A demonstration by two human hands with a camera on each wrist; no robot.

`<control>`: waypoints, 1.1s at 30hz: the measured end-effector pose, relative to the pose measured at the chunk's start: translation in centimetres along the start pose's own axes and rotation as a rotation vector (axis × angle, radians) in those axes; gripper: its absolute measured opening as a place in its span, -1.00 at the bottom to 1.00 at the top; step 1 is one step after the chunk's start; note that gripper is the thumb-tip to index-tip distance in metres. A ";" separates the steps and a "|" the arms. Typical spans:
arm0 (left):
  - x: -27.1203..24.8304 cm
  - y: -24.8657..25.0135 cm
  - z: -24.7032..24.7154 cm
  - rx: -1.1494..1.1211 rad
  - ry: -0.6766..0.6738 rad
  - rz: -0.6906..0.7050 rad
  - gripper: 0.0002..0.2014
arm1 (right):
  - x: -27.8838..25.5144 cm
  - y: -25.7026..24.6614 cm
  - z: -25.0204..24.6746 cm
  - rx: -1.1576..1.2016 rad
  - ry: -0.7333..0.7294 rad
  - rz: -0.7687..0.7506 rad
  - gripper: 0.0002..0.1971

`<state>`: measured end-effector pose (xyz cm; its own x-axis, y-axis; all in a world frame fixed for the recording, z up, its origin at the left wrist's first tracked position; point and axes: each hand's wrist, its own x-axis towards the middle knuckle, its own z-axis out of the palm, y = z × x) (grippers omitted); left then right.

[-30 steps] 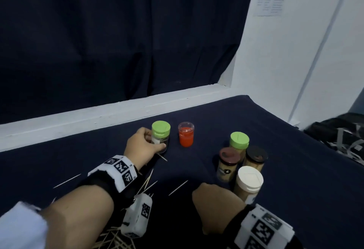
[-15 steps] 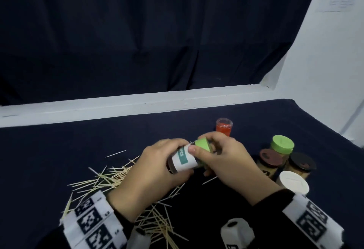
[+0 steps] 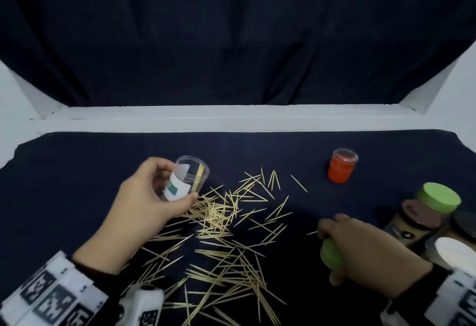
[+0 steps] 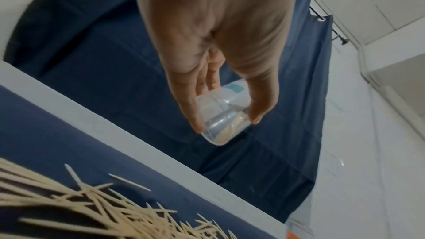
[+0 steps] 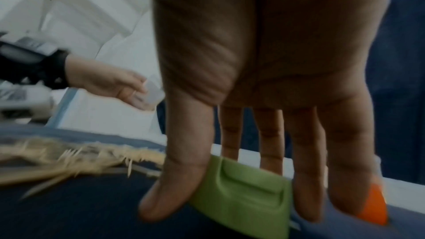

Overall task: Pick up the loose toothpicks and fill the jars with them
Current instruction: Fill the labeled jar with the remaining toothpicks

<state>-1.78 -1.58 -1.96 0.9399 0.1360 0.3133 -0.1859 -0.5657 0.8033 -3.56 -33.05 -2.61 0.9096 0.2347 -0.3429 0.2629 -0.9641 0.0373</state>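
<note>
While the dark cloth-covered table (image 3: 77,166) runs back to a white ledge (image 3: 231,119), bare cloth lies open at far left and centre rear. Loose toothpicks (image 3: 221,222) sprawl across the middle, between the two hands. At the right edge stands a cluster of capped jars (image 3: 427,212), with a red jar (image 3: 341,166) apart behind them. The left hand (image 3: 144,196) grips an open clear jar (image 3: 188,181) — tilted, a few toothpicks inside — just above the pile's far-left fringe. The right hand (image 3: 360,243) clasps a green lid (image 3: 331,253) near the cluster.
</note>
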 end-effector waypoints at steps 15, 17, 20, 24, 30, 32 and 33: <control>-4.1 -2.7 -4.0 0.016 0.170 -0.108 -0.54 | 1.7 -12.3 2.0 0.218 0.001 -0.161 -0.81; -4.4 -3.0 -4.2 0.024 0.182 -0.124 -0.55 | 3.5 -12.5 1.8 0.196 0.023 -0.211 -0.92; -4.8 -3.4 -4.5 0.025 0.191 -0.150 -0.55 | 6.7 -12.8 0.9 0.145 0.063 -0.266 -0.84; -4.9 -3.9 -4.9 0.021 0.196 -0.179 -0.55 | 9.6 -12.8 -2.3 0.144 0.086 -0.296 -0.78; -4.7 -3.9 -5.1 0.055 0.192 -0.185 -0.55 | 14.8 -11.7 -5.4 0.266 -0.045 -0.209 -0.54; -4.6 -3.9 -5.1 0.048 0.191 -0.190 -0.56 | 15.8 -12.3 -4.6 0.203 -0.042 -0.220 -0.38; -4.6 -4.0 -5.1 0.046 0.192 -0.191 -0.56 | 15.9 -12.8 -4.1 0.171 -0.045 -0.233 -0.37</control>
<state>-6.80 4.20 -4.02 0.8844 0.3928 0.2521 0.0068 -0.5510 0.8345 8.85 -16.49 -4.64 0.8149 0.4500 -0.3652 0.4013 -0.8928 -0.2046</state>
